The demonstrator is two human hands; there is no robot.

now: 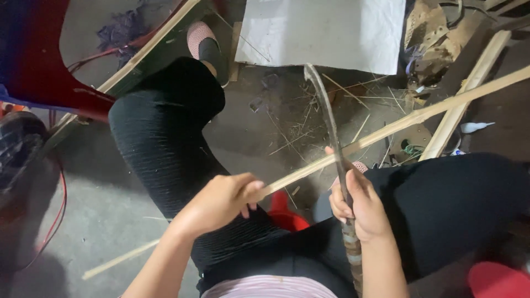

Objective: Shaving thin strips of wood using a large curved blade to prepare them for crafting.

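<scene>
My left hand (223, 200) grips a long thin bamboo strip (408, 118) that runs from the lower left up to the right edge of view. In my right hand (359, 207) is a long curved knife (327, 118), held by its wrapped handle, blade pointing away from me. The blade crosses over the strip near my right thumb. Both hands rest between my knees, which are in black trousers.
A white sheet (323, 30) lies on the floor ahead. Wooden slats (469, 91) and scrap lie at the right, bamboo shavings (309, 118) in the middle. A red chair (38, 60) stands at the left. A red stool (284, 215) shows under me.
</scene>
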